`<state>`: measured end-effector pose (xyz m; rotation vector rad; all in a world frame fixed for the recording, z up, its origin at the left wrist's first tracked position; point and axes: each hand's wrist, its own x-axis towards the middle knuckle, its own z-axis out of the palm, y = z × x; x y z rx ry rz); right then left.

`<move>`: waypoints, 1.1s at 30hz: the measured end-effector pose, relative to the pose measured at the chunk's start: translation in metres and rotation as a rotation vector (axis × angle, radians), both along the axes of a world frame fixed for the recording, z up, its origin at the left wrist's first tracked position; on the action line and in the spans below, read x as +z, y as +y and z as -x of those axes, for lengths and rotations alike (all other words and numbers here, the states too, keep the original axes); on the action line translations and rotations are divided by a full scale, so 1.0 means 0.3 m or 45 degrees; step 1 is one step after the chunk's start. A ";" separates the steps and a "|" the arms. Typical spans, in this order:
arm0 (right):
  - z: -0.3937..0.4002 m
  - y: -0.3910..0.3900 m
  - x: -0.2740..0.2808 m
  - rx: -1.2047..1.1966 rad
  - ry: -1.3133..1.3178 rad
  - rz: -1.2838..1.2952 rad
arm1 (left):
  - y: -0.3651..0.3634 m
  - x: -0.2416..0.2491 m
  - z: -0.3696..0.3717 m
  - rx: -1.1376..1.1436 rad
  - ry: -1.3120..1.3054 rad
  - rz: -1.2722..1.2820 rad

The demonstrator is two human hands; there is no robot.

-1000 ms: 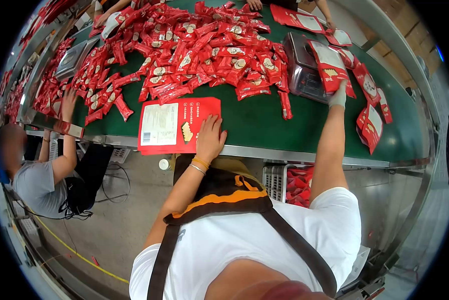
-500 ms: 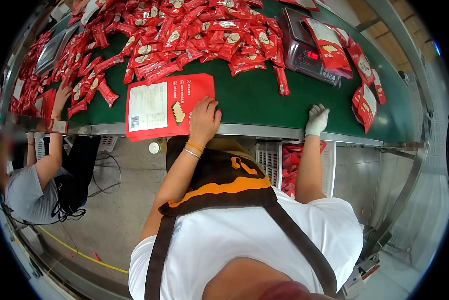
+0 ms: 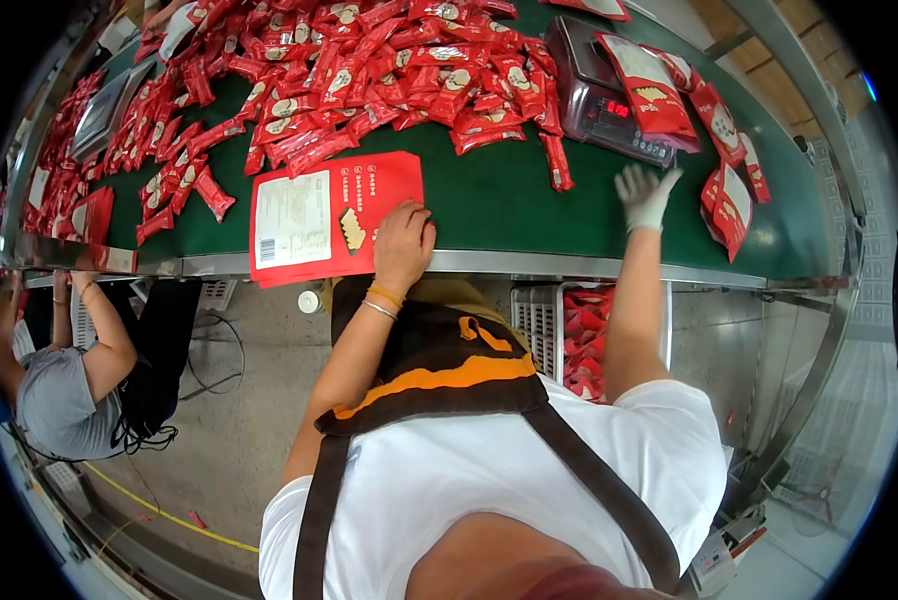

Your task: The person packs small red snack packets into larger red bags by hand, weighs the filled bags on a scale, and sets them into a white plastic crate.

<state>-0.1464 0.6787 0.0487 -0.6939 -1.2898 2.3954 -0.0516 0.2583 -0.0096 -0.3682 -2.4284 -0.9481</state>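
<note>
My left hand (image 3: pixel 404 243) lies at the right edge of a flat red pouch (image 3: pixel 377 190), its fingers curled together on that edge. The pouch has a white label and a barcode and lies at the table's front edge. My right hand (image 3: pixel 647 197), in a white glove, is over the green table (image 3: pixel 509 215) with its fingers spread and nothing in it. Just beyond it stands a scale (image 3: pixel 602 110) with a red display. A filled red pouch (image 3: pixel 654 95) leans on the scale's right side.
Small red packets (image 3: pixel 349 75) are heaped across the back of the table. More filled pouches (image 3: pixel 726 210) lie at the right. Below the metal edge is a white crate (image 3: pixel 537 325) with red packaging. A co-worker (image 3: pixel 69 385) is at the left, near another scale (image 3: pixel 104 110).
My right hand has moved forward from the table's edge towards the scale, and its curled fingers have spread. The co-worker's hand has drawn back from the table. My left hand stays at the pouch.
</note>
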 end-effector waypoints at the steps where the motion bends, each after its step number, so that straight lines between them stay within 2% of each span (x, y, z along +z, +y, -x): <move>1: 0.072 0.030 0.057 0.092 0.072 0.057 | -0.001 -0.003 -0.004 -0.011 -0.004 0.013; 3: 0.225 0.058 0.164 0.083 0.058 0.016 | -0.004 0.007 -0.002 -0.004 -0.029 0.030; 4: 0.334 0.139 0.125 0.099 0.083 0.097 | 0.001 0.003 0.002 0.008 -0.049 0.033; 5: 0.393 0.157 0.151 -0.038 -0.152 -0.063 | -0.003 -0.021 0.012 0.011 0.016 0.052; 6: 0.424 0.195 0.187 -0.062 -0.269 -0.292 | -0.007 -0.023 0.013 -0.016 -0.010 0.040; 8: 0.325 0.260 0.358 -0.099 -0.534 -1.292 | -0.020 -0.062 0.028 -0.041 0.016 0.109; 9: 0.198 0.227 0.484 -0.111 -0.653 -1.607 | -0.014 -0.053 0.027 -0.021 0.015 0.068; 10: 0.103 0.202 0.601 -0.098 -0.736 -1.721 | -0.012 -0.044 0.021 -0.005 0.023 0.060; 12: -0.153 0.276 0.646 -0.103 -0.216 -1.488 | -0.009 -0.045 0.020 -0.005 0.014 0.061; 13: -0.363 0.080 0.739 -0.235 -0.263 -1.474 | -0.008 -0.032 0.015 -0.012 0.010 0.094; 14: -0.456 0.421 0.665 -0.127 -0.359 -1.295 | -0.003 -0.026 0.014 -0.016 0.015 0.127; 16: -0.744 0.329 0.645 -0.198 -0.348 -1.217 | -0.004 -0.033 0.017 -0.060 0.012 0.133; 17: -0.863 0.312 0.617 -0.229 -0.553 -1.220 | -0.008 -0.035 0.022 -0.079 0.018 0.135; 18: -0.980 0.373 0.545 -0.205 -0.755 -1.212 | -0.010 -0.036 0.028 -0.111 0.013 0.147; 21: -1.214 0.376 0.310 -0.035 -1.079 -1.468 | -0.015 -0.047 0.030 -0.101 0.018 0.222; 22: -1.291 0.445 0.167 0.099 -1.395 -1.696 | -0.018 -0.041 0.035 -0.131 -0.009 0.224; 23: -1.440 0.610 -0.067 0.398 -1.493 -2.005 | -0.019 -0.044 0.037 -0.146 0.011 0.216; 24: -1.495 0.576 -0.159 0.509 -1.635 -1.862 | -0.020 -0.050 0.037 -0.152 0.029 0.208; 26: -1.653 0.557 -0.430 0.542 -1.622 -1.898 | -0.022 -0.052 0.037 -0.144 0.030 0.242; 28: -1.717 0.491 -0.632 0.807 -1.784 -1.762 | -0.030 -0.055 0.038 -0.164 0.008 0.277; 30: -1.806 0.462 -0.938 1.147 -1.568 -1.781 | -0.017 -0.042 0.026 -0.115 -0.087 0.284; 31: -1.869 0.419 -1.201 0.827 -1.357 -1.521 | -0.017 -0.043 0.036 -0.138 -0.050 0.318; 32: -1.905 0.388 -1.373 0.521 -1.137 -1.254 | -0.017 -0.041 0.038 -0.157 -0.011 0.350; 33: -1.809 0.334 -1.289 0.521 -1.265 -0.860 | -0.015 -0.031 0.030 -0.149 -0.009 0.366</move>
